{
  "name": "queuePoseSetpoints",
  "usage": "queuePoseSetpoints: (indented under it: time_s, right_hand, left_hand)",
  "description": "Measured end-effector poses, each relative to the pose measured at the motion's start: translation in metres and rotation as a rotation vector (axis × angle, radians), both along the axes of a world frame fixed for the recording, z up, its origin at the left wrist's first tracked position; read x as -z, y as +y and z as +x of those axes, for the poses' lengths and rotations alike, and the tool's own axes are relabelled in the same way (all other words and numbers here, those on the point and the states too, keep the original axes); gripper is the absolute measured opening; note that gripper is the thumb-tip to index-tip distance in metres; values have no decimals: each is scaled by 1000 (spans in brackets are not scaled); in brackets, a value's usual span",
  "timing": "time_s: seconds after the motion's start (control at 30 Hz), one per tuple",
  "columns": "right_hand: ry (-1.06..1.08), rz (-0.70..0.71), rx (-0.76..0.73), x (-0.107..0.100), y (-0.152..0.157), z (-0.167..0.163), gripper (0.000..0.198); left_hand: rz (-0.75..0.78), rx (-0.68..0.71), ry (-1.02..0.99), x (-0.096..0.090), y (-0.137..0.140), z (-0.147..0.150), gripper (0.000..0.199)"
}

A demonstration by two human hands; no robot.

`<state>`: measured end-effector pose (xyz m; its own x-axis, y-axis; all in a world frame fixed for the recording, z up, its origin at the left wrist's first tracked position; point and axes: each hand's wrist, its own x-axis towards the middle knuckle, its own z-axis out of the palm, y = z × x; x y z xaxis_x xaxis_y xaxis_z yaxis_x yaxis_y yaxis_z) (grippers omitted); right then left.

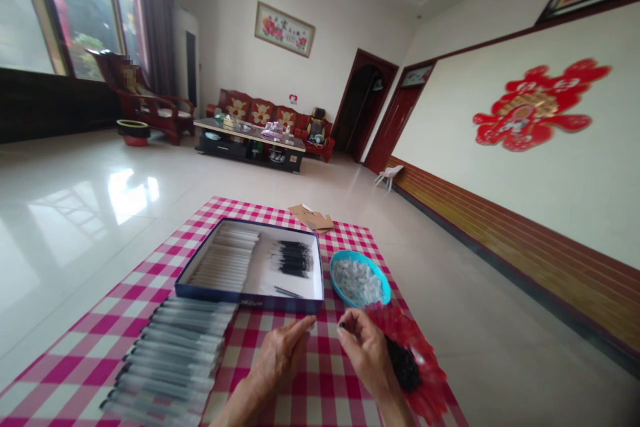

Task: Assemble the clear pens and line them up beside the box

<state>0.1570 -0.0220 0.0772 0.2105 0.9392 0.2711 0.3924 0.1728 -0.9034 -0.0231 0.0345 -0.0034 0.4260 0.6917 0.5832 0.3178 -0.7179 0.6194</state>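
Note:
My left hand (281,355) is over the front of the checked cloth, fingers pressed together, with a small pale, clear-looking piece at the fingertips. Across a short gap, my right hand (369,352) pinches a small black plug (343,325) between thumb and fingers. Beside my right wrist, a red bag or dish (431,373) holds a heap of small black pieces (404,361). Beyond my right hand stands a blue bowl (385,283) of small translucent pieces (357,280). Left of my left hand lie several clear pen barrels (170,347) with dark ends, in a row.
Behind my hands, a shallow dark-blue box (280,305) holds pale tubes (227,257) and thin black refills (294,259). Brown cardboard (313,217) lies at the far edge of the checked tablecloth (260,347). A low table (250,133) and wooden sofa (260,110) stand farther off.

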Motion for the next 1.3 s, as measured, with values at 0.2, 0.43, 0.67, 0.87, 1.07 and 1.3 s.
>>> queuePoseSetpoints:
  time_s: [0.2, 0.43, 0.67, 0.87, 1.07, 1.3]
  right_hand:
    - [78, 9, 21, 34, 10, -22, 21]
    - [74, -10, 118, 54, 12, -28, 32]
    - [36, 29, 83, 51, 10, -30, 31]
    - [39, 60, 78, 51, 9, -33, 29]
    - [-4, 80, 66, 57, 11, -31, 26]
    - [-9, 95, 81, 63, 11, -29, 23]
  left_hand:
    - [-40, 3, -88, -9, -3, 0, 25]
    - [46, -63, 7, -13, 0, 0, 26]
    - [93, -115, 127, -14, 0, 2, 26]
    - [73, -96, 140, -16, -2, 1, 24]
    - [56, -91, 146, -17, -2, 1, 25]
    - [43, -67, 148, -15, -4, 2, 25]
